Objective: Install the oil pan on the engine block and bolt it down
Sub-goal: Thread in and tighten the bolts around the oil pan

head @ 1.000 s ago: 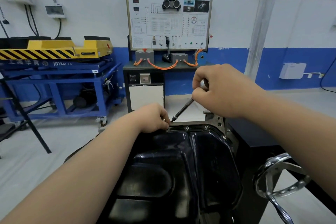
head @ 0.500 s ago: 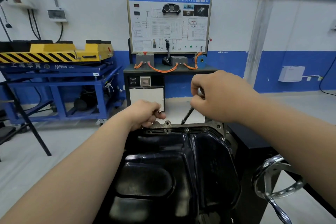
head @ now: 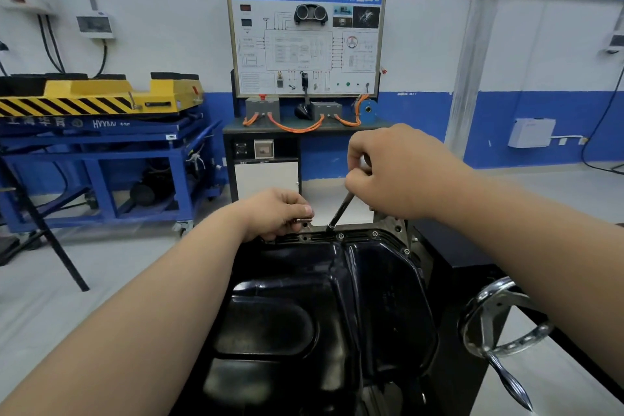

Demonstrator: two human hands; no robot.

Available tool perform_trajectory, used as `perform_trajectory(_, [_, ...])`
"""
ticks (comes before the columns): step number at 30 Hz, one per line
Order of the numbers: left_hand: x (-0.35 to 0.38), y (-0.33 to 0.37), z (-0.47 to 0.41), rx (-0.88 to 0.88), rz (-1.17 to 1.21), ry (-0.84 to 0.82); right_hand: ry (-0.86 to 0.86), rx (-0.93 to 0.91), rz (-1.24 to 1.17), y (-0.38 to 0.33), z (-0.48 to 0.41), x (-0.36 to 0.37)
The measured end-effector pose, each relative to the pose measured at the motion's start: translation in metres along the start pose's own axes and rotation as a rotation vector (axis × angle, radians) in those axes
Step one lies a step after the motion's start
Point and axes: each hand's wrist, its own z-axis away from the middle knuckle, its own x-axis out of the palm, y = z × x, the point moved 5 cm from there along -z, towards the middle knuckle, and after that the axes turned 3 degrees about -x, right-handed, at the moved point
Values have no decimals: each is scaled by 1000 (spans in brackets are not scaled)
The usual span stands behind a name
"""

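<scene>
Left hand curled, still pinching a small bolt just above the far rim of the oil pan, pan sat unmoved on the engine block, right hand kept gripping the driver, its tip lowered onto the rim

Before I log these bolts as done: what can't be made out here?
Head view only.
- Tool handle: hidden in the right hand; only the shaft shows.
- Small metal piece pinched by the left hand: too small to identify.
- Oil pan left edge: covered by the left forearm.
- Pan's near end: cut off by the bottom edge.
</scene>
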Motion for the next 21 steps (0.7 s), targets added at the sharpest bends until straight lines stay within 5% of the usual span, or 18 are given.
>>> perform_trajectory(21, [-6,-17,-17,-181,417,-91,-14,97,-80,14,-4,9])
